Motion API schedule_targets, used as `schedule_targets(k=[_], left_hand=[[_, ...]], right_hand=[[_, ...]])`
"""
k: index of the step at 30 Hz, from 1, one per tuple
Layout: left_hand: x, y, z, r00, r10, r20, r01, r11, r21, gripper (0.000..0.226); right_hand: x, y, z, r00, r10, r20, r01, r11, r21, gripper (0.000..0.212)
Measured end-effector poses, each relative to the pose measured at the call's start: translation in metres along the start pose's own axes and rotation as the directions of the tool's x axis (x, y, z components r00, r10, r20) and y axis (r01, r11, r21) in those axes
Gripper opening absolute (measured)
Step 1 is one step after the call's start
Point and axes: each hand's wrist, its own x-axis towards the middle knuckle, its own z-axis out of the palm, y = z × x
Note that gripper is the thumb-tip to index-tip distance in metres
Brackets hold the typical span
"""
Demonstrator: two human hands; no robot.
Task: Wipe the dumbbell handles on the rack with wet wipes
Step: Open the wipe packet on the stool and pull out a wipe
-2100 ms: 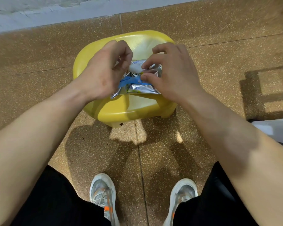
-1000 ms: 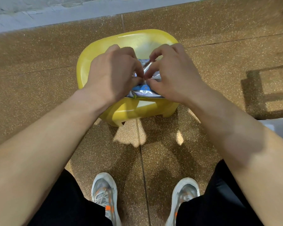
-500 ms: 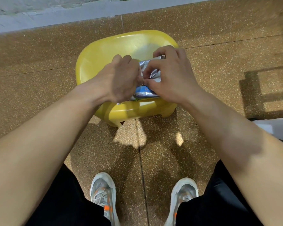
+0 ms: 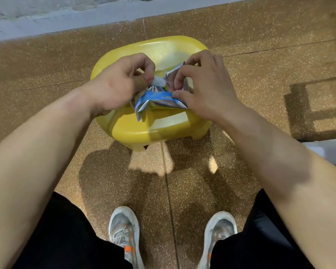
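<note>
The step looks like fetching a wipe [image 4: 159,81]: on the yellow stool [image 4: 163,131] at twelve o'clock, the right hand [image 4: 208,88] pinches the foil packet [image 4: 157,100] open, while the left hand [image 4: 120,84] pinches the wipe's tip. Next: pull it free. Dumbbells unseen.

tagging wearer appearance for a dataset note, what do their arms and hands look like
Both arms are bare: no sleeve reaches the left forearm or the right forearm. The left hand and the right hand wear no gloves, and no watch, band or ring shows on the wrists or on the fingers in view.
</note>
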Motion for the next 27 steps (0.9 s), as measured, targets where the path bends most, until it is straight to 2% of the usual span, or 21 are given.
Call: schedule_targets(k=[3,5,7,8,13,22,27], left_hand=[[0.0,-0.003,-0.008,0.999,0.012,-0.051,-0.017,0.995,-0.097,0.013],[0.001,-0.003,-0.01,0.995,0.034,-0.09,-0.043,0.993,-0.107,0.012],[0.003,-0.003,-0.009,0.991,0.059,-0.124,-0.069,0.994,-0.082,0.012],[0.003,-0.003,-0.007,0.988,0.071,-0.134,-0.081,0.994,-0.07,0.012],[0.004,0.002,-0.002,0.991,0.09,-0.102,-0.093,0.995,-0.029,0.012],[0.001,0.006,-0.007,0.998,0.058,0.008,-0.058,0.998,-0.02,0.005],[0.001,0.003,-0.008,0.994,0.091,-0.064,-0.087,0.994,0.069,0.006]], right_hand=[[0.004,0.0,0.001,1.0,0.023,-0.008,-0.022,0.998,0.063,0.009],[0.008,-0.001,-0.002,0.997,0.072,-0.028,-0.063,0.971,0.231,0.006],[0.011,-0.004,-0.007,0.988,0.148,-0.045,-0.114,0.894,0.433,0.005],[0.012,-0.004,-0.008,0.984,0.168,-0.052,-0.124,0.871,0.475,0.007],[0.016,-0.002,-0.006,0.96,0.256,-0.116,-0.161,0.839,0.52,0.024],[0.015,-0.008,-0.006,0.95,0.292,-0.115,-0.22,0.881,0.419,0.015],[0.015,-0.011,-0.004,0.957,0.263,-0.125,-0.182,0.876,0.447,0.017]])
